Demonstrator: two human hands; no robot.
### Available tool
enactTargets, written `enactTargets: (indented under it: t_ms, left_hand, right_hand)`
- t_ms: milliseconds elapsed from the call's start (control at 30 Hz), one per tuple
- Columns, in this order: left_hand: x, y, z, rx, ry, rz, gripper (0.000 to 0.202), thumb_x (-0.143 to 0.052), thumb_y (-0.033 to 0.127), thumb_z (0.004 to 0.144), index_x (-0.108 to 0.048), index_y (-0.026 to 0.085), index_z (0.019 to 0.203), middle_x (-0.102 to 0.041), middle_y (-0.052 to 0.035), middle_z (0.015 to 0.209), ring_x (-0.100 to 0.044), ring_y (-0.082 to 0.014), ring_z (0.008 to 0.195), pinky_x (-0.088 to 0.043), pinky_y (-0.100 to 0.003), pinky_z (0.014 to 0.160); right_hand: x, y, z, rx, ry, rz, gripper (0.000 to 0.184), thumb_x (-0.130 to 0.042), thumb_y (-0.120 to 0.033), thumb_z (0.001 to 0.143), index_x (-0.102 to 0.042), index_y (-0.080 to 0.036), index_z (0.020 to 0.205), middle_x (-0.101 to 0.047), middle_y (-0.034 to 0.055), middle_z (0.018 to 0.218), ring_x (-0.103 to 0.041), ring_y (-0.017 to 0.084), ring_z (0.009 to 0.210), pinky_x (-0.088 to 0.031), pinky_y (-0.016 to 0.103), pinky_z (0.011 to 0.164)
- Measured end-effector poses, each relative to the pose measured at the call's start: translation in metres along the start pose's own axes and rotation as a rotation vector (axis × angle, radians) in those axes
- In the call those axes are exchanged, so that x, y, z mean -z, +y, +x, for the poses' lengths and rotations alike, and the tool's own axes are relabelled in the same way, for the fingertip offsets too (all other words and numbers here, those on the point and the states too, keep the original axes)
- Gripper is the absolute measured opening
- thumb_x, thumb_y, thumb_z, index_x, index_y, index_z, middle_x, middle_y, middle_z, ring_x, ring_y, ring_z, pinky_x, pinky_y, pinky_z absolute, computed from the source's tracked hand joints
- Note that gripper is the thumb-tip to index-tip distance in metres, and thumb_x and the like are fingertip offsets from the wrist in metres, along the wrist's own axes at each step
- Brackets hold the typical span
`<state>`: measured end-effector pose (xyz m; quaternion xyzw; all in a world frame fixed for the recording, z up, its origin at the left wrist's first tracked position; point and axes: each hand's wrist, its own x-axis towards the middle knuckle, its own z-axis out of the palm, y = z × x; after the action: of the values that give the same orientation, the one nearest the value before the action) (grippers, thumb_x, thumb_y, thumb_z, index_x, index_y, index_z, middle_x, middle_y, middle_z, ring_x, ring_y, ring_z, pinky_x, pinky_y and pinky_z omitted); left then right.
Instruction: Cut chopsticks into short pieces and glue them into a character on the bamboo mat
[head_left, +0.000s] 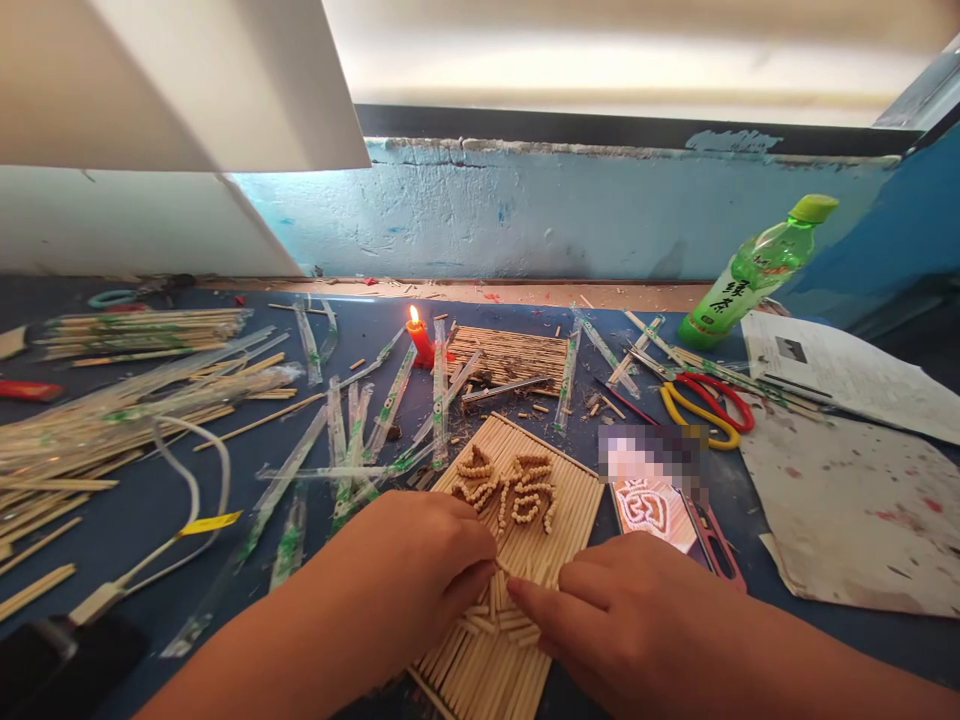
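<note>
A panel of chopsticks laid side by side [574, 500] lies before me, a raised character of small round wooden beads [517, 490] on its upper half. Short stick pieces [517, 622] are arranged lower down, partly under my hands. My left hand [431, 565] comes over the panel's left side, fingers closed in a pinch on a short stick piece [504, 566]. From the right, my right hand [607, 605] reaches in with its index fingertip at these pieces. Its other fingers are curled, and whatever they hold is hidden.
A lit red candle [421, 342] stands behind the panel. A phone [652, 505], scissors [705, 410], a green tea bottle [757, 275] and stained paper [862, 510] are at the right. Plastic wrappers [390, 405], chopsticks [45, 500] and a white cable [225, 470] lie left.
</note>
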<state>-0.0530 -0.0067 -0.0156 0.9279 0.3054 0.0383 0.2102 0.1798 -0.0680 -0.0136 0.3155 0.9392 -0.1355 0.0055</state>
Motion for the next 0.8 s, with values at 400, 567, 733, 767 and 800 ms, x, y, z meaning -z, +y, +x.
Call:
enactTargets:
  t_ms: [400,567,733,767,800]
  left_hand:
    - [0.004,0.005,0.002,0.14,-0.177,0.034,0.02,-0.051,0.018,0.091,-0.061,0.021,0.073,-0.064,-0.0009,0.072,-0.063,-0.0184,0.066,-0.039,-0.028,0.058]
    - [0.005,0.009,0.003,0.18,-0.202,0.027,0.022,-0.049,0.021,0.093,-0.063,0.021,0.075,-0.066,-0.0022,0.074,-0.064,-0.02,0.068,-0.042,-0.03,0.06]
    - [0.01,0.018,0.008,0.255,-0.26,0.041,0.024,-0.047,0.021,0.093,-0.065,0.02,0.077,-0.068,-0.0045,0.079,-0.067,-0.0218,0.072,-0.047,-0.031,0.064]
    - [0.011,0.019,0.009,0.276,-0.281,0.045,0.024,-0.048,0.02,0.093,-0.066,0.02,0.078,-0.069,-0.0054,0.081,-0.067,-0.0225,0.074,-0.048,-0.032,0.065]
    - [0.012,0.021,0.01,0.296,-0.307,0.047,0.023,-0.048,0.02,0.092,-0.066,0.02,0.079,-0.07,-0.0062,0.083,-0.068,-0.0234,0.075,-0.049,-0.033,0.066]
  right_hand:
    - [-0.008,-0.003,0.002,0.078,0.011,-0.011,0.039,-0.054,-0.015,0.095,-0.053,-0.008,0.133,-0.069,0.0011,0.076,-0.058,0.017,0.058,-0.021,0.035,0.046]
    - [-0.018,0.0,0.001,0.087,0.073,-0.012,0.039,-0.053,-0.018,0.097,-0.05,-0.008,0.134,-0.069,0.0009,0.075,-0.058,0.016,0.057,-0.021,0.035,0.046]
    - [-0.034,0.005,0.0,0.119,0.128,-0.045,0.044,-0.055,-0.02,0.096,-0.046,-0.006,0.137,-0.067,-0.0005,0.071,-0.058,0.018,0.052,-0.019,0.036,0.044]
    - [-0.035,0.005,0.0,0.122,0.135,-0.05,0.045,-0.055,-0.019,0.096,-0.046,-0.006,0.137,-0.067,-0.0006,0.071,-0.057,0.018,0.052,-0.019,0.037,0.044]
    - [-0.036,0.005,0.0,0.126,0.139,-0.054,0.044,-0.055,-0.019,0.096,-0.046,-0.006,0.137,-0.067,-0.0006,0.071,-0.057,0.018,0.051,-0.018,0.037,0.044]
